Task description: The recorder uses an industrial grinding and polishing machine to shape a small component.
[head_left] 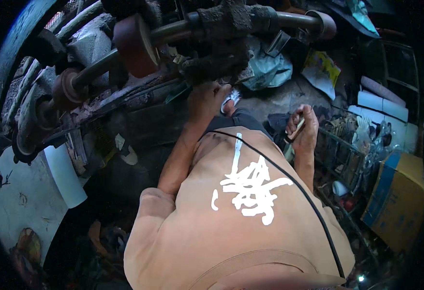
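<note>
My left hand [209, 100] is raised in front of me, its fingers curled close under a dark, grimy part [214, 63] of a machine. What those fingers grip, if anything, is hidden. Out to the right, my right hand [304, 128] is closed around a thin pale, stick-like thing [297, 129] with a dark lower end. Its exact kind cannot be made out. Above the left hand runs the machine's metal shaft [171, 33], carrying a reddish-brown wheel [133, 46] and smaller rollers, all coated with dust.
A pale greenish plastic bag [272, 70] and a yellow printed sack [323, 67] lie beyond my hands. At right stand a wire rack [340, 140] and a cardboard box [398, 198]. A white roll [66, 176] leans at left. A black cable [289, 176] crosses my shirt.
</note>
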The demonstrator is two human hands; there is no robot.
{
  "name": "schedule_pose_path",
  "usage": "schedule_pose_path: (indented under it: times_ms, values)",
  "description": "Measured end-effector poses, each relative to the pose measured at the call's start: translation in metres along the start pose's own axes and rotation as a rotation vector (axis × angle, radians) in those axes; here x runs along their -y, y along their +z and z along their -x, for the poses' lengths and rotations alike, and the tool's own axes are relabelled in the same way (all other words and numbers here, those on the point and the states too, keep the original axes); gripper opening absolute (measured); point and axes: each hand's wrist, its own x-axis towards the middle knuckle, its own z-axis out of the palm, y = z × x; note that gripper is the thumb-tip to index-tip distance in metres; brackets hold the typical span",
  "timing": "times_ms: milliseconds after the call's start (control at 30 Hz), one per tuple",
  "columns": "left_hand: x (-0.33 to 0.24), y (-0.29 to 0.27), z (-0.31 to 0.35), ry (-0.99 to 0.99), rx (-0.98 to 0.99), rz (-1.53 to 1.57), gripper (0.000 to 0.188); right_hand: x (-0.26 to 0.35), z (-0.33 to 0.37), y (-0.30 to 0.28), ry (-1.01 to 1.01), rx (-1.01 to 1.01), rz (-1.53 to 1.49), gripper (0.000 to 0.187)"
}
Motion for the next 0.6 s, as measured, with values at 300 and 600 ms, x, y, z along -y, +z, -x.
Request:
schedule_pose_path:
  times_ms: [300,600]
  values:
    - [0.091,0.007,-0.003,-0.212,-0.113,-0.530,0.049,-0.005,-0.010,-0.077,-0.026,-0.115,-0.071,0.025]
    - [0.090,0.020,0.004,-0.143,-0.286,-0.611,0.044,0.040,-0.053,-0.189,-0.040,-0.215,0.061,0.028]
